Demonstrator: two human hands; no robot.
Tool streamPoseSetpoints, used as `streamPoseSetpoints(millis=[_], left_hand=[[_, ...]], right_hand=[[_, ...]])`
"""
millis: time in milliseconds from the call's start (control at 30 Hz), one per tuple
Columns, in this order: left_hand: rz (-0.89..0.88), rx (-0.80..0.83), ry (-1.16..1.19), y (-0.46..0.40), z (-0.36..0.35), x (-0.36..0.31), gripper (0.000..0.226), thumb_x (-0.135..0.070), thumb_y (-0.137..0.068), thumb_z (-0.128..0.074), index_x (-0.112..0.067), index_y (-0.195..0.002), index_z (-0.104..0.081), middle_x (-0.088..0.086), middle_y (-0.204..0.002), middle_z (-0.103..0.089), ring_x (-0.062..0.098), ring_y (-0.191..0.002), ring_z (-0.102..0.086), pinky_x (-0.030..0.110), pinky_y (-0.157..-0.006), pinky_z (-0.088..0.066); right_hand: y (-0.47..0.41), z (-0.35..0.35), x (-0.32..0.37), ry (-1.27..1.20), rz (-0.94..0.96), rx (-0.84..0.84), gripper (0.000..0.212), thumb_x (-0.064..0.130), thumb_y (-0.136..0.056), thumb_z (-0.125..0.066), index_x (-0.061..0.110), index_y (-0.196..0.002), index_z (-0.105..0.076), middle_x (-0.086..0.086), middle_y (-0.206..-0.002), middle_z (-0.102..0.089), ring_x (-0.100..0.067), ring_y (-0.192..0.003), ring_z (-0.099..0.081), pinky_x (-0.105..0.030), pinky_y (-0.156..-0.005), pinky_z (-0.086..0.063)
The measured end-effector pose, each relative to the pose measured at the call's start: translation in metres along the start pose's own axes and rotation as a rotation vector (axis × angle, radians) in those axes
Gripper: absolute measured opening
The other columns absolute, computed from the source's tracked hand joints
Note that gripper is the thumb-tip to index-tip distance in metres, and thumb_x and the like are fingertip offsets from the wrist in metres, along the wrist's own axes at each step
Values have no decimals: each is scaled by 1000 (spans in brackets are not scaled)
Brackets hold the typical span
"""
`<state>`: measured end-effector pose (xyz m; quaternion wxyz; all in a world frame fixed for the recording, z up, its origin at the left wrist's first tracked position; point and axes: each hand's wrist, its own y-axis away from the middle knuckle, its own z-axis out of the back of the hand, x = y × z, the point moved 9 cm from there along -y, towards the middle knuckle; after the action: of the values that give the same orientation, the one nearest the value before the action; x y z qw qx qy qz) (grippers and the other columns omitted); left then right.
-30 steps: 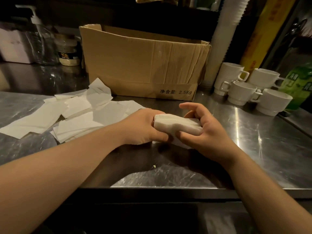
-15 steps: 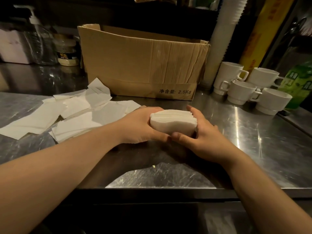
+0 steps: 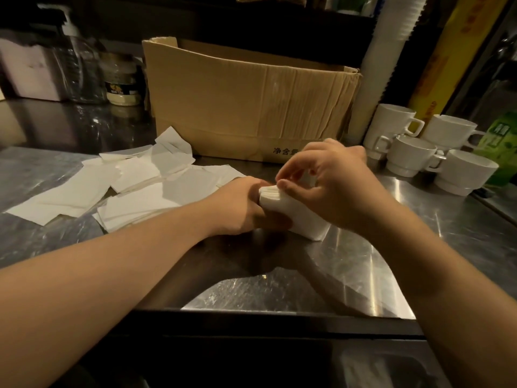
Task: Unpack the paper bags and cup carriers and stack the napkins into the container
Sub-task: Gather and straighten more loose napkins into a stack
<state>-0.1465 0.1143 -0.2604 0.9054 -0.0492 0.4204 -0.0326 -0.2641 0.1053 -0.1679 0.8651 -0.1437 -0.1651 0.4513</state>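
Head view: a person squares up a napkin stack (image 3: 300, 219) at the middle of a steel worktop (image 3: 349, 270), near its front edge. The left hand (image 3: 240, 208) grips the stack's left end, fingers curled under it and mostly hidden. The right hand (image 3: 333, 186) arches over the top, thumb and forefinger pinching the upper leaves at the near left corner, where the layered edges show. The stack's lower right corner touches the worktop; the rest sits tilted between the two hands.

Loose napkins (image 3: 120, 189) lie scattered and overlapping on the left half of the worktop, some flat, some with corners lifted, the nearest sheets passing under the left wrist. A cardboard box (image 3: 240, 107) stands open along the back edge, just behind the hands, its front wall creased and printed with black characters low on the right, partly covered by the right hand.

Four white mugs (image 3: 414, 152) cluster at the back right corner, handles pointing various ways, touching or nearly touching one another. A tall sleeve of white cups (image 3: 383, 60) rises between the box and the mugs. A green pack (image 3: 500, 144) sits at the right edge behind the mugs. At the back left stand a clear pump bottle (image 3: 81, 65), a jar (image 3: 123, 82) with a dark label just beside it, and a pale box (image 3: 30, 71) at the far left. Lighting is dim, and the shelf above is too dark to read.
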Motion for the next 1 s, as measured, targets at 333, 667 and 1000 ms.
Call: streamPoseSetpoints(millis=[333,667,1000], left_hand=[[-33,-17,42,-2,2,3,29,-37,-79,-88,-30,-103,-72,-10,-94,-77,13,-91,-71,37,-87,-56],[-5,-9,143,0,1,5,31,-24,-79,-89,-28,-105,-73,-9,-96,-78,12,-94,-73,39,-90,-56],[50,40,195,1,-2,6,35,-20,-80,-87,-37,-101,-65,-19,-91,-75,-1,-89,-70,14,-81,-51]], right_hand=[[-14,-8,7,51,63,133,5,49,-94,-65,44,-93,-66,20,-94,-63,-7,-102,-54,-44,-102,-34],[-11,-11,7,-137,49,109,10,39,-94,-66,41,-85,-63,18,-85,-62,-5,-88,-58,-49,-95,-49],[-7,-8,-6,-205,19,75,8,34,-94,-68,35,-98,-62,16,-91,-59,-2,-83,-56,-16,-66,-45]])
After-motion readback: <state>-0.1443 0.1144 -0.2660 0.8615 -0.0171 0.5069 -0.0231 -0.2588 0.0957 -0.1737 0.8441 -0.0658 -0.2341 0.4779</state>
